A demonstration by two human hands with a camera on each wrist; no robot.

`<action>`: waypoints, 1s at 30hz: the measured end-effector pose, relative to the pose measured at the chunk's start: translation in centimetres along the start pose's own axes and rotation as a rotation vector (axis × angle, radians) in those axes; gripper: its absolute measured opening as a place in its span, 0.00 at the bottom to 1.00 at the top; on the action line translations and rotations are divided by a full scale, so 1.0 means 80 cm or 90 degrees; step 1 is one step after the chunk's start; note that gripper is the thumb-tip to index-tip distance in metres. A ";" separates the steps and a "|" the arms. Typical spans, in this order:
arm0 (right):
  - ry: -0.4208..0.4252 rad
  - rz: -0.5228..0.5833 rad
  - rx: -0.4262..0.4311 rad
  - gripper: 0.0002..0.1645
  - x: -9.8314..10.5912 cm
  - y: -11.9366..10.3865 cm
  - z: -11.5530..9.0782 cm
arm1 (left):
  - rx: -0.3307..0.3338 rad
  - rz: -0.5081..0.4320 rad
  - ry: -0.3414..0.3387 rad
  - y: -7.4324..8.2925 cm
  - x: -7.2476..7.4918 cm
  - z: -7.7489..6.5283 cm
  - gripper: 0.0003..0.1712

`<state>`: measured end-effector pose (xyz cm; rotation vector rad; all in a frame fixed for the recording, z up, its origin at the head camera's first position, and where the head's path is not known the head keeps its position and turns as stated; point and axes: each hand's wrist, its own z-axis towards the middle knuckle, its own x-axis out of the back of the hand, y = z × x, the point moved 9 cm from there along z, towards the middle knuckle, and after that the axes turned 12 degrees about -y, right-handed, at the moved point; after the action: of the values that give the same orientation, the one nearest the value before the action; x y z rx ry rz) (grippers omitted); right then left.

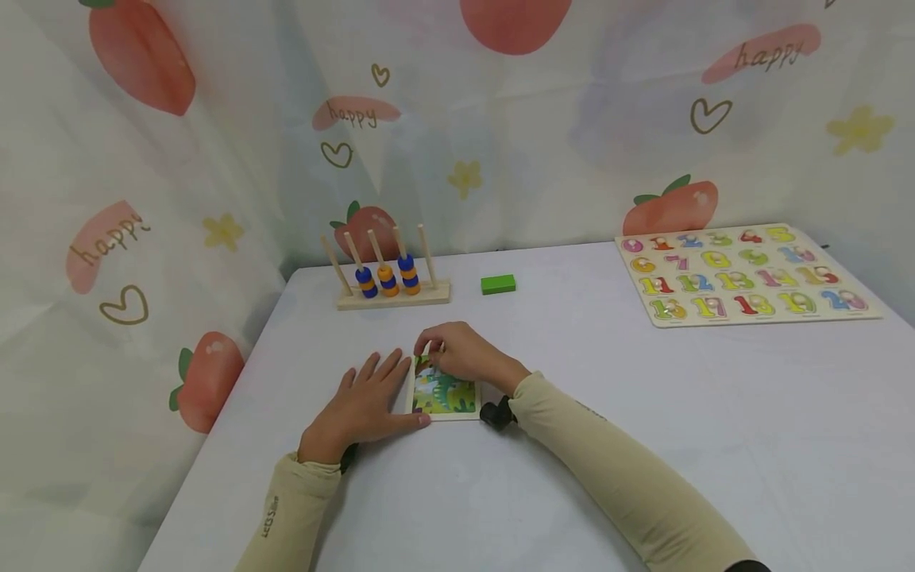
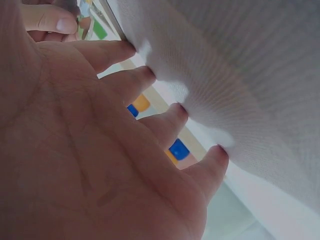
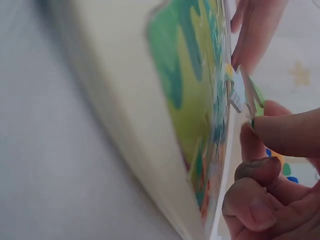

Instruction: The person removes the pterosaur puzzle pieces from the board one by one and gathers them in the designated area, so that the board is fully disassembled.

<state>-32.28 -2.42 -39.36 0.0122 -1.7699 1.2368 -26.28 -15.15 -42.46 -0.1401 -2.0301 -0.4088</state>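
A small framed jigsaw puzzle (image 1: 445, 395) with a green and blue dinosaur picture lies flat on the white table. Along its left side my left hand (image 1: 362, 409) rests with fingers spread, the thumb on the lower frame edge. Over the upper part of the puzzle is my right hand (image 1: 466, 352). Its thumb and fingertips pinch a thin jigsaw piece (image 3: 239, 91), pale blue and green, which is tilted up at the picture's surface in the right wrist view. From above, the right fingers mostly hide that piece.
A wooden bead rack (image 1: 393, 300) with blue and orange beads on upright pegs stands behind the puzzle. Right of it lies a green block (image 1: 498, 284). A number peg board (image 1: 758, 278) sits at the back right. A printed curtain (image 1: 515, 159) hangs behind the table.
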 end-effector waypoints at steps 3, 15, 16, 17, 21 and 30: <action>0.013 0.022 -0.022 0.10 0.003 0.006 -0.001 | -0.001 -0.002 0.001 0.000 0.000 0.001 0.62; 0.040 0.120 -0.073 0.07 0.015 0.014 -0.021 | -0.005 -0.009 0.000 0.000 -0.001 -0.002 0.62; 0.043 0.122 -0.076 0.07 0.017 0.016 -0.024 | -0.003 -0.008 -0.001 0.000 -0.001 -0.002 0.62; 0.046 0.123 -0.078 0.07 0.019 0.017 -0.027 | -0.001 -0.006 -0.002 0.000 -0.001 -0.001 0.62; 0.061 0.130 -0.084 0.08 0.028 0.024 -0.041 | 0.007 0.004 -0.003 -0.001 -0.001 0.000 0.63; 0.102 0.148 -0.113 0.08 0.047 0.047 -0.073 | 0.003 -0.008 -0.006 0.002 -0.001 -0.001 0.63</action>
<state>-32.26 5.47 -39.24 -0.3950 -1.7689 1.2027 -26.12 -14.99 -42.45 -0.1276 -2.0411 -0.4121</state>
